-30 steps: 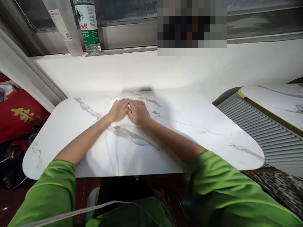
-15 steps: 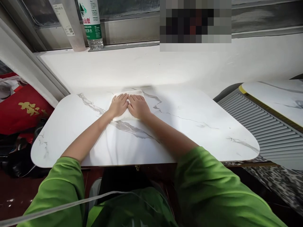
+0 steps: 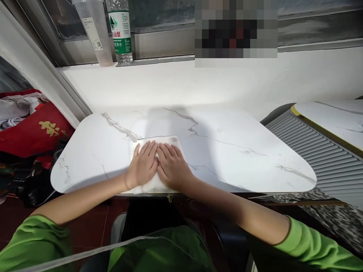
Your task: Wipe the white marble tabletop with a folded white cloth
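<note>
We laid our left hand (image 3: 142, 165) and right hand (image 3: 173, 167) flat, fingers extended, over the white squarish fabric cloth (image 3: 155, 185) at the white marble-veined tabletop's (image 3: 235, 158) near edge.

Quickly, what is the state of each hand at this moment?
Left hand: open, laid flat on the white cloth.
Right hand: open, laid flat on the same cloth.

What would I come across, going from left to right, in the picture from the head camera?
Red bag with gold lettering → clear plastic cup → green-labelled bottle → left hand → right hand → grey ridged panel.
</note>
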The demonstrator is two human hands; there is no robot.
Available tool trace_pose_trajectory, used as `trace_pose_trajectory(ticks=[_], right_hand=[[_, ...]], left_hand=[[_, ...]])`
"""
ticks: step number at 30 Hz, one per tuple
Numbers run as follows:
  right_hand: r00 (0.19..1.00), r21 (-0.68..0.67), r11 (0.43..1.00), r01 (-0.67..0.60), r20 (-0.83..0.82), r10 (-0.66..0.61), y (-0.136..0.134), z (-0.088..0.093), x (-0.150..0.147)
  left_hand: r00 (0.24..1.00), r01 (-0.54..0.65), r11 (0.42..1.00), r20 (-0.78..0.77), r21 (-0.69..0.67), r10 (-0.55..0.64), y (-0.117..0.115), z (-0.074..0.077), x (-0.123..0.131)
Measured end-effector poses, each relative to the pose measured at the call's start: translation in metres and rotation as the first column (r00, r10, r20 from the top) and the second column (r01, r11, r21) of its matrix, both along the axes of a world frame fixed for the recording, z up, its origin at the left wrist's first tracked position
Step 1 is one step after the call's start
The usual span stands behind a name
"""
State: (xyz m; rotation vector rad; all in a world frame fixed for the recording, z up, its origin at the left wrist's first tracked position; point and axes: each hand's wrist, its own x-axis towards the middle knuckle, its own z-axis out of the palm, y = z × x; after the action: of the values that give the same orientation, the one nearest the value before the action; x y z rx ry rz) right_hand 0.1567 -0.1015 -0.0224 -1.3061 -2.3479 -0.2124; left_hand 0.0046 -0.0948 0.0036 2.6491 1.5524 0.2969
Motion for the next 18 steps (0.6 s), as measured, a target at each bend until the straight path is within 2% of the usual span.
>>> trace_pose_trajectory(ticks=[3, 7, 11, 14, 18], right_hand=[[1.000, -0.005, 1.000, -0.007, -0.022, 0.007, 0.031, -0.001, -0.006], [0.998, -0.037, 0.999, 0.006, -0.059, -0.008, 0.097, 0.000, -0.021], [0.997, -0.105, 0.994, 0.043, -0.064, -0.050, 0.158, 0.007, -0.035], [0.997, -0.102, 0.994, 0.034, -0.067, -0.041, 0.177, 0.008, -0.037], [0.999, -0.078, 0.997, 0.004, -0.043, -0.007, 0.162, 0.001, -0.033]], left_hand=[[1.000, -0.007, 0.999, -0.009, -0.032, 0.007, 0.030, 0.002, -0.005], [1.000, -0.016, 0.999, -0.023, -0.051, 0.015, 0.097, 0.003, -0.017], [0.994, -0.113, 0.993, -0.004, -0.029, 0.113, 0.156, 0.004, -0.021], [0.987, -0.159, 0.987, -0.003, -0.019, 0.159, 0.170, 0.004, -0.021], [0.990, -0.138, 0.990, -0.013, -0.019, 0.137, 0.151, 0.002, -0.022]])
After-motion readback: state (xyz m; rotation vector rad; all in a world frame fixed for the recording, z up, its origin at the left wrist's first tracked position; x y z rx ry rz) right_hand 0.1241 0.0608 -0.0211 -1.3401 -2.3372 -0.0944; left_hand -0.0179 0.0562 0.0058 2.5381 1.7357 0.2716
